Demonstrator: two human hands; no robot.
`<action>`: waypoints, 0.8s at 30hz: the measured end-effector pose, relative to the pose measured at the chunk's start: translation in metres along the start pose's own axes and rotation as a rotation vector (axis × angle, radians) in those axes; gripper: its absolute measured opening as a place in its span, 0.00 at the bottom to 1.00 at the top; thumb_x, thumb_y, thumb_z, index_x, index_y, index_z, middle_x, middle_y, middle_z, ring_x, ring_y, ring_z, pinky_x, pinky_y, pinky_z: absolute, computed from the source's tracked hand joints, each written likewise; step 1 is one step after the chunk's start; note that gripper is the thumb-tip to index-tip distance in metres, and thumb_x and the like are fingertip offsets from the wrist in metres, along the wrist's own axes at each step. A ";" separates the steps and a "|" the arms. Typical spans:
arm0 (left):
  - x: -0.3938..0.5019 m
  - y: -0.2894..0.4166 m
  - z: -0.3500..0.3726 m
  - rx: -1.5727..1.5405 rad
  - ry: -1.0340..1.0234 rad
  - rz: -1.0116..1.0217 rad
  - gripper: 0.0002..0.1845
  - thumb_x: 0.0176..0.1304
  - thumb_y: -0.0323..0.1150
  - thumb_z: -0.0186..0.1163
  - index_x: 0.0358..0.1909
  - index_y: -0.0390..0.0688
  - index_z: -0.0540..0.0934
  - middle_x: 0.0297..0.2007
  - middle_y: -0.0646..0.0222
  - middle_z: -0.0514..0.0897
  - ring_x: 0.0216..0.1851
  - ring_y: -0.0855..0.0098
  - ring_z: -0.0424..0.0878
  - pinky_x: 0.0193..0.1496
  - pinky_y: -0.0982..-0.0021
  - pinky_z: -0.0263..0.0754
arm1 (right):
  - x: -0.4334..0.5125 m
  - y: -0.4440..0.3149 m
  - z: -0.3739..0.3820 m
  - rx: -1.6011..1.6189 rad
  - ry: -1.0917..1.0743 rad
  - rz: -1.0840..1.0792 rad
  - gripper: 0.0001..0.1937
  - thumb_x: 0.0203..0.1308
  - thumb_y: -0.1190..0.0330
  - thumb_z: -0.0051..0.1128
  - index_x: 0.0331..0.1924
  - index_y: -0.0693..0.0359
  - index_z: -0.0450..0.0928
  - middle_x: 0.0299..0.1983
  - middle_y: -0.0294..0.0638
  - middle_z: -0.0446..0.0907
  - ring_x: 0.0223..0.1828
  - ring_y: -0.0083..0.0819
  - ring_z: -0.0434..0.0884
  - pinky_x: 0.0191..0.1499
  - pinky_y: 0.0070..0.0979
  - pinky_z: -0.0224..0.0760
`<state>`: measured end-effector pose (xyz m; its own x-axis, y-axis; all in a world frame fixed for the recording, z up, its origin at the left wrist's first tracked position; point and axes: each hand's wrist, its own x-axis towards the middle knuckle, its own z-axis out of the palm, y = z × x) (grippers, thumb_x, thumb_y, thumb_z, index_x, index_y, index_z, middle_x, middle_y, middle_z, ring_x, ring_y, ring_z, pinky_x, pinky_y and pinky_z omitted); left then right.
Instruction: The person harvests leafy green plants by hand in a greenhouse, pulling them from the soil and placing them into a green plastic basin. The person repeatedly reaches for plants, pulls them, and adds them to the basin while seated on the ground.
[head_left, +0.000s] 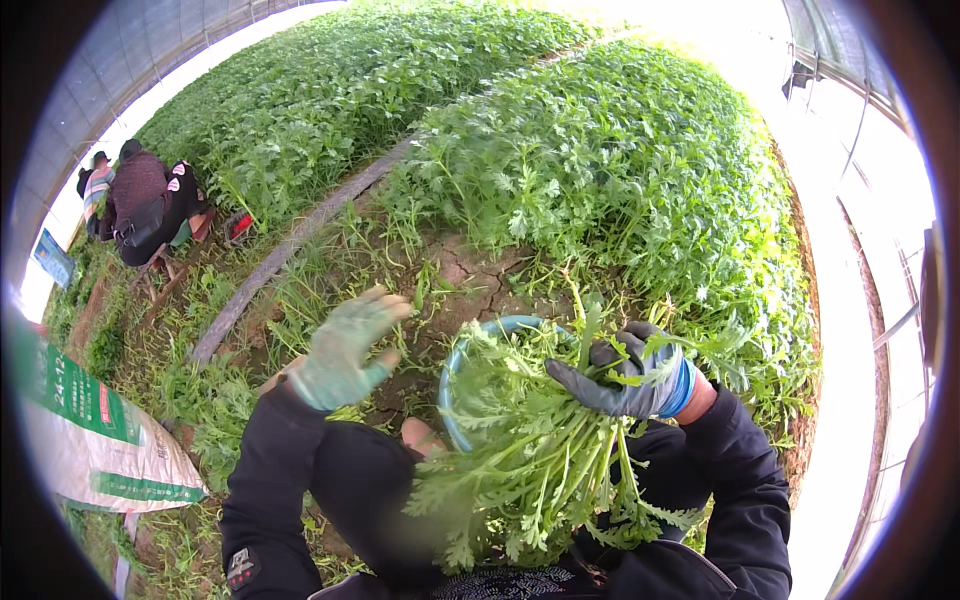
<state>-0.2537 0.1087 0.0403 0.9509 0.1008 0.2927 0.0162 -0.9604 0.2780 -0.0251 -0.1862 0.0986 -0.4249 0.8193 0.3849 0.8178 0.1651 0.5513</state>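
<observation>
My right hand (634, 375), in a grey-black glove, grips a bunch of leafy greens (570, 442) by the stems near their root ends. The leaves hang down toward my lap. Partly under the bunch is a round container with a blue rim (448, 375), and loose leaves lie inside it. My left hand (349, 349), in a pale green glove, is raised to the left of the container with its fingers extended and the thumb apart. Nothing is in it. The bunch hides much of the container.
A dense bed of leafy greens (600, 157) stands ahead, and a grey strip (300, 240) runs along the ground to its left. A white and green printed sack (112, 442) is at the left. Two people (146, 199) crouch farther off, near a red object (240, 225).
</observation>
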 end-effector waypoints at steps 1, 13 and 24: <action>0.021 0.024 0.007 -0.042 -0.063 0.102 0.31 0.54 0.34 0.63 0.63 0.48 0.70 0.61 0.64 0.73 0.66 0.60 0.65 0.69 0.60 0.58 | 0.002 -0.001 -0.003 0.016 0.024 0.002 0.23 0.48 0.65 0.57 0.53 0.39 0.78 0.39 0.33 0.80 0.35 0.26 0.77 0.23 0.19 0.66; 0.083 0.000 0.033 0.084 -0.245 -0.411 0.14 0.64 0.41 0.57 0.45 0.46 0.82 0.30 0.57 0.83 0.32 0.58 0.82 0.39 0.59 0.73 | -0.047 0.009 0.070 -0.240 -0.044 0.369 0.26 0.49 0.68 0.59 0.56 0.39 0.75 0.23 0.31 0.68 0.24 0.28 0.71 0.22 0.22 0.66; 0.085 0.066 0.043 -0.320 -0.247 -0.229 0.15 0.61 0.44 0.59 0.40 0.45 0.83 0.28 0.58 0.83 0.30 0.56 0.81 0.37 0.60 0.74 | -0.007 -0.009 0.089 0.117 -0.074 0.284 0.40 0.51 0.73 0.50 0.73 0.52 0.51 0.15 0.32 0.62 0.16 0.27 0.68 0.19 0.27 0.63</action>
<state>-0.1583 0.0426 0.0447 0.9797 0.1989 -0.0248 0.1750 -0.7885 0.5897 0.0050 -0.1446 0.0250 -0.1472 0.8789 0.4538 0.9406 -0.0176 0.3392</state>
